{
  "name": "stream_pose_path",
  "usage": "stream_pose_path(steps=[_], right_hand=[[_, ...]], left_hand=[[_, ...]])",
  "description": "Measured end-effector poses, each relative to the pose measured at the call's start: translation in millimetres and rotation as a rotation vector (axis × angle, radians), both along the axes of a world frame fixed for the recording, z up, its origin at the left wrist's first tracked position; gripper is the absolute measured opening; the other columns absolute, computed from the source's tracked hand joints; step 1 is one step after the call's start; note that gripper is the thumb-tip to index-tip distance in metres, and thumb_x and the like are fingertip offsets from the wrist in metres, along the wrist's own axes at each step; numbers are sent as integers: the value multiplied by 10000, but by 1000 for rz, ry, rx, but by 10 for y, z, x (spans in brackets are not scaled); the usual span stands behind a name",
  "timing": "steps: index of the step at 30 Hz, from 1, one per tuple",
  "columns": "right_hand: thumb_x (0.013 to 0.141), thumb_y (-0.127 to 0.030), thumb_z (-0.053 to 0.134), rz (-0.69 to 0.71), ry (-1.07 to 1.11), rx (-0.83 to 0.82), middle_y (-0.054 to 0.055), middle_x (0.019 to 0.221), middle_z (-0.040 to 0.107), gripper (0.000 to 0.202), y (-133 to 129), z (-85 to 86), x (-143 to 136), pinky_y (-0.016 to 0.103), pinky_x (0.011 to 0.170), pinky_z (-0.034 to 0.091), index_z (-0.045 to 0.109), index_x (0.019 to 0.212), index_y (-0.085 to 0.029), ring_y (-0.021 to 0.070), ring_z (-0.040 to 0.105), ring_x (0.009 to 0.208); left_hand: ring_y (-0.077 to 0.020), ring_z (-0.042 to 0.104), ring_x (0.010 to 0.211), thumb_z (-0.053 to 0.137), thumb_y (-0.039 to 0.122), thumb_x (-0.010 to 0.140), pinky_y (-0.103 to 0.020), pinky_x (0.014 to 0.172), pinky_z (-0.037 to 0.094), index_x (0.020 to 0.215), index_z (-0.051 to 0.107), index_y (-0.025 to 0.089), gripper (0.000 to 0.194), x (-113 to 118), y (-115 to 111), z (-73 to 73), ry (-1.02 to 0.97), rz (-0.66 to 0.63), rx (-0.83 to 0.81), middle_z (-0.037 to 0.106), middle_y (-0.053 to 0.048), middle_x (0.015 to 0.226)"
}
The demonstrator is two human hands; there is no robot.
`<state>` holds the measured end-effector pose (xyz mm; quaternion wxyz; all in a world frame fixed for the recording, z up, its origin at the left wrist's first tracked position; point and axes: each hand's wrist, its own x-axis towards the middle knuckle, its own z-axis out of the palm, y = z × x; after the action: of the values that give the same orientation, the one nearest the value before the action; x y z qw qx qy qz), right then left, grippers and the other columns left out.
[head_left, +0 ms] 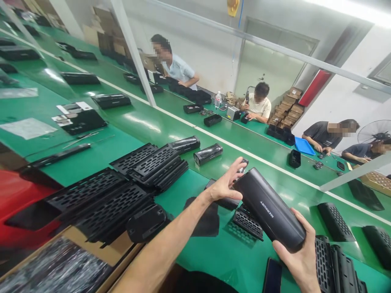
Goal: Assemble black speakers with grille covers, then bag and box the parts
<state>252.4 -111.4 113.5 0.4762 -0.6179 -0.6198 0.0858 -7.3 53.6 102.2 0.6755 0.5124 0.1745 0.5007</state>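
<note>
A long black plastic casing [270, 209] with rounded sides and the white word MERKURY is held tilted above the green work surface. My right hand [301, 252] grips its lower right end, thumb on the near side and fingers around the far side. By the upper left end is my left hand [227, 183], fingers spread and thumb apart; whether it touches the casing I cannot tell. Beneath the casing lies a black perforated grille panel [248, 223], and another black casing [224, 199] is partly hidden behind my left wrist.
Black perforated panels [110, 211] are stacked at left, beside a cardboard box [117, 248] of plastic-wrapped items. A phone [271, 276] and more grille panels [336, 264] lie at lower right. Along the far side of the green conveyor [244, 171], several people work.
</note>
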Motion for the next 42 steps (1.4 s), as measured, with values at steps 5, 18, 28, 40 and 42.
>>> stream_pose_path(steps=[5, 18, 28, 40, 42], right_hand=[[761, -529, 817, 84, 55, -98, 137, 1491, 538, 756, -21, 25, 62, 510, 1054, 455, 507, 1398, -266, 395, 521, 1363], [649, -731, 837, 111, 963, -241, 103, 1531, 547, 1095, 276, -203, 270, 528, 1030, 491, 347, 1576, -413, 372, 586, 1297], [710, -576, 872, -154, 1417, -348, 52, 1250, 741, 688, 60, -1080, -284, 485, 1091, 501, 648, 1284, -271, 305, 634, 1240], [768, -745, 706, -41, 1271, -425, 127, 1299, 704, 853, -211, -1316, -371, 552, 1047, 514, 526, 1449, -264, 360, 627, 1243], [755, -672, 756, 32, 1062, -427, 136, 1368, 655, 972, -204, -1133, -276, 549, 1060, 496, 390, 1556, -261, 368, 609, 1261]], left_hand=[[-370, 548, 1267, 918, 315, 597, -449, 1102, 402, 1490, 545, 227, 972, -202, 51, 386, 241, -199, 224, 585, -111, 1410], [-298, 714, 853, 771, 537, 736, -429, 712, 606, 1197, 637, 188, 593, 488, -811, -294, -86, 26, -935, 746, -115, 981], [-268, 707, 681, 708, 481, 856, -390, 572, 577, 1065, 578, 203, 371, 532, -1449, -472, 95, 4, -1368, 741, -104, 811], [-306, 696, 902, 686, 638, 830, -438, 707, 586, 1091, 683, 139, 564, 533, -1640, -820, -5, -182, -1298, 733, -188, 1082], [-361, 671, 1045, 748, 670, 759, -480, 774, 586, 1208, 663, 158, 686, 395, -1565, -931, 180, -265, -1198, 657, -221, 1301]])
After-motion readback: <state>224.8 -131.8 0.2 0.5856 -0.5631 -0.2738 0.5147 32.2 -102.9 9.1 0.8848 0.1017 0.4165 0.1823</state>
